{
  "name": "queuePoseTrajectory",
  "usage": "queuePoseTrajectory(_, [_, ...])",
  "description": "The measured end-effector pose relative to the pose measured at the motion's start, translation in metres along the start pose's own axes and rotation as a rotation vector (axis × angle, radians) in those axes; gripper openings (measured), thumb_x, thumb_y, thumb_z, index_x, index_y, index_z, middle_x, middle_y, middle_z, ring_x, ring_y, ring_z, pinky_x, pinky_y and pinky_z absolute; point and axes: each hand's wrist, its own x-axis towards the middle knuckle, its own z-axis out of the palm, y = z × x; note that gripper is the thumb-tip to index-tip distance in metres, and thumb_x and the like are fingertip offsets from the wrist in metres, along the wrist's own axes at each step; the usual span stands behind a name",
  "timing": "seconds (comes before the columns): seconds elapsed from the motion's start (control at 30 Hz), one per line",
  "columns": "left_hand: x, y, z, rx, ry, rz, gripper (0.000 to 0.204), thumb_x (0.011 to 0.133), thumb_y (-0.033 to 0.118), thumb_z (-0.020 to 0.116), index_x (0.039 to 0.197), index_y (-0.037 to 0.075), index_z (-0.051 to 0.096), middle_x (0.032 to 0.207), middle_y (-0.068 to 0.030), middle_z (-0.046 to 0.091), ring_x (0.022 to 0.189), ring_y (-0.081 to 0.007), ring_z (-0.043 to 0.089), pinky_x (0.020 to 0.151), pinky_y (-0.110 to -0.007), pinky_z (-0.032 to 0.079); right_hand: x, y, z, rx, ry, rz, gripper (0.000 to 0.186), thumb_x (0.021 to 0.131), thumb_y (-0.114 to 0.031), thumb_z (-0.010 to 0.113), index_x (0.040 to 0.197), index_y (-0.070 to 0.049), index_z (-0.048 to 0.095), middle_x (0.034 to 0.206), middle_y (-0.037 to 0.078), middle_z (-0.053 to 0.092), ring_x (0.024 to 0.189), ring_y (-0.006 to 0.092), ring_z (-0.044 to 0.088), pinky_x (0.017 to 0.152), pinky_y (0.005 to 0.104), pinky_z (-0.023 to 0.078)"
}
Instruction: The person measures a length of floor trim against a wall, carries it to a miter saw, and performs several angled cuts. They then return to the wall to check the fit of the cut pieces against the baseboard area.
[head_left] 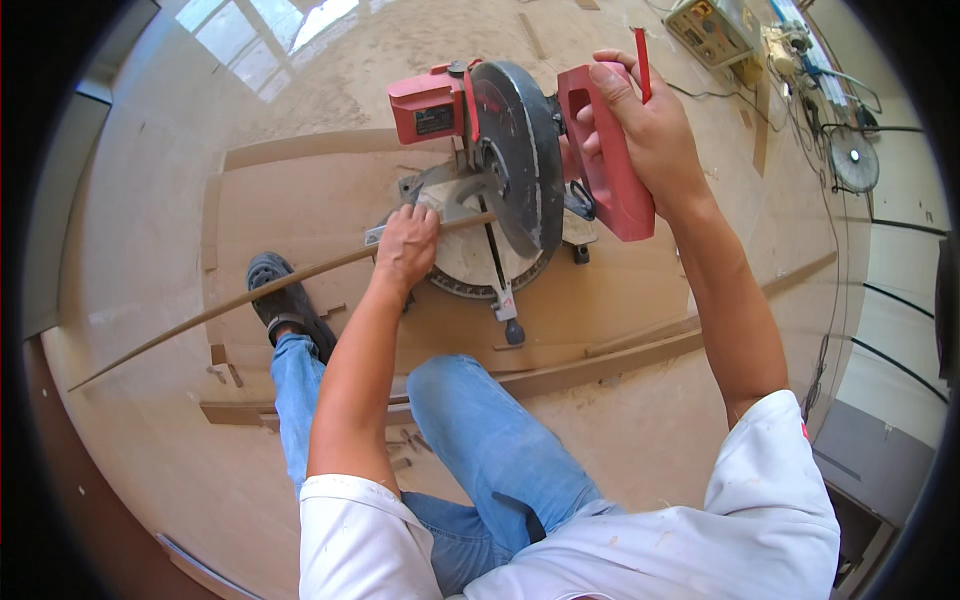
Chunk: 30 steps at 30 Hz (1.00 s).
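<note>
A miter saw with a red motor housing (430,105) and a dark round blade guard (525,150) stands ahead of me on the floor. My right hand (640,125) is wrapped round its red handle (622,185), with the saw head raised. A thin red stick (641,65) juts up by that hand's fingers; its kind is unclear. My left hand (408,245) presses a long thin wood strip (210,312) down on the saw's grey table (465,265). The strip's right end lies beside the blade guard, and its far left end reaches out over the floor.
Cardboard (270,210) lies under the saw. Long wood boards (620,362) lie between the saw and my knee, with small offcuts (225,368) around. At the upper right are a metal box-like machine (712,35), cables and a round fan (854,160). My shoe (290,305) is under the strip.
</note>
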Motion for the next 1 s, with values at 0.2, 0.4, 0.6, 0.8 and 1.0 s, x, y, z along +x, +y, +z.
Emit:
queuePoseTrajectory(0.2, [-0.001, 0.0, 0.003, 0.03, 0.054, -0.007, 0.007, 0.085, 0.013, 0.058, 0.089, 0.008, 0.055, 0.092, -0.0124, 0.059, 0.09, -0.0308, 0.057, 0.079, -0.041, 0.046, -0.009, 0.004, 0.001, -0.008, 0.033, -0.001, 0.044, 0.098, -0.032, 0.063, 0.129, 0.0, 0.053, 0.078, 0.007, 0.064, 0.057, 0.0114, 0.061, 0.055, 0.0257, 0.051])
queuePoseTrajectory(0.4, [-0.004, -0.002, 0.004, 0.03, 0.084, 0.004, 0.006, 0.082, 0.009, 0.057, 0.087, 0.007, 0.056, 0.09, -0.0125, 0.059, 0.089, -0.0304, 0.057, 0.079, -0.041, 0.046, -0.024, 0.013, 0.001, -0.002, 0.029, -0.045, 0.045, 0.1, -0.033, 0.062, 0.13, -0.001, 0.053, 0.077, 0.005, 0.065, 0.057, 0.0091, 0.06, 0.055, 0.0241, 0.05])
queuePoseTrajectory(0.6, [-0.003, -0.001, 0.002, 0.038, 0.102, -0.003, 0.006, 0.08, 0.008, 0.057, 0.086, 0.007, 0.056, 0.088, -0.0122, 0.059, 0.089, -0.0299, 0.057, 0.079, -0.04, 0.047, -0.043, 0.023, 0.005, -0.061, 0.062, -0.078, 0.046, 0.104, -0.037, 0.056, 0.134, -0.002, 0.051, 0.083, 0.004, 0.064, 0.06, 0.0083, 0.059, 0.056, 0.0205, 0.048])
queuePoseTrajectory(0.8, [-0.005, -0.005, 0.004, 0.043, 0.089, -0.005, 0.007, 0.08, 0.009, 0.056, 0.087, 0.007, 0.057, 0.089, -0.0126, 0.059, 0.089, -0.0299, 0.057, 0.079, -0.04, 0.047, -0.074, 0.042, 0.013, 0.064, 0.101, -0.061, 0.037, 0.102, -0.025, 0.058, 0.132, -0.002, 0.051, 0.08, 0.003, 0.062, 0.059, 0.0093, 0.059, 0.053, 0.0234, 0.049])
queuePoseTrajectory(1.0, [-0.001, -0.003, 0.001, 0.062, 0.068, 0.011, 0.008, 0.081, 0.01, 0.056, 0.089, 0.007, 0.057, 0.09, -0.0126, 0.059, 0.088, -0.0299, 0.058, 0.078, -0.04, 0.047, -0.123, 0.094, 0.01, 0.135, 0.121, -0.157, 0.043, 0.103, -0.019, 0.056, 0.139, -0.003, 0.04, 0.095, 0.008, 0.061, 0.068, 0.0101, 0.06, 0.063, 0.0231, 0.052])
